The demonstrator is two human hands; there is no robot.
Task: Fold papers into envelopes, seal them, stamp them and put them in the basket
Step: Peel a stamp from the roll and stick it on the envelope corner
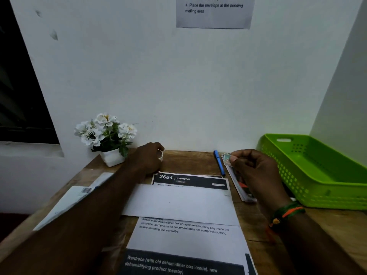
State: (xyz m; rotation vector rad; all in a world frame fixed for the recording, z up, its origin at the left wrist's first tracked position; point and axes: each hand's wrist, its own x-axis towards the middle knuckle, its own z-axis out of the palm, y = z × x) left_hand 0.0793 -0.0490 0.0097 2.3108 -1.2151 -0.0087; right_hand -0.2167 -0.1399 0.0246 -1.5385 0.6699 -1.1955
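With the green basket [309, 175] at right empty, a white envelope [178, 203] lies mid-frame unstamped; the right hand [256, 171] pinches a stamp [226, 160], the left hand [147, 157] grips a small white roll [160, 155].

Wooden table [327, 225] set against white wall [178, 86]. White pot of white flowers [106, 135] at far left corner of table. Blue pen [219, 162] lying near wall, right of centre. Printed notice [213, 11] fixed high on wall. Dark window [19, 92] at left.
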